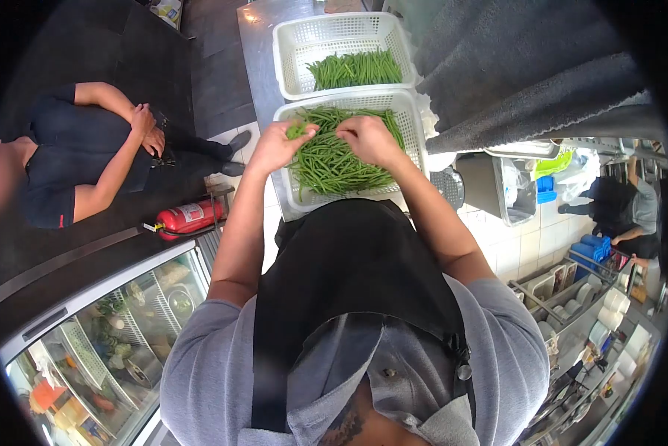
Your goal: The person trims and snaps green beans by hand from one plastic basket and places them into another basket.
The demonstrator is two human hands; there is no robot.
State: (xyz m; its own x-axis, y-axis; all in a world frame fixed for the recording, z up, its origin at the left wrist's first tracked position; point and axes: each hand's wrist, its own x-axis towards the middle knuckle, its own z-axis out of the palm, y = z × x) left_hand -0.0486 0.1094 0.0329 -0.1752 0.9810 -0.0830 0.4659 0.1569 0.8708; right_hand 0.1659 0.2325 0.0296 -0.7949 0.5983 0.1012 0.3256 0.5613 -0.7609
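Green beans (341, 160) fill much of the near white perforated basket (416, 126). Over its left side is my left hand (276, 149), its fingers closed around a few green bean pieces (297, 131). My right hand (373, 140) is above the heap with its fingertips pinched together; whatever they grip is too small or hidden to make out. Just beyond stands a second white perforated basket (293, 56), where a smaller pile of green beans (356, 68) lies along the near side.
Both baskets rest on a metal table (260, 52). To the left, a person (89, 149) stands with hands together, near a red fire extinguisher (190, 218) and a glass-front fridge (111, 334). A grey bin (512, 197) and dish shelves (579, 312) are at right. Another person (642, 208) is farther off.
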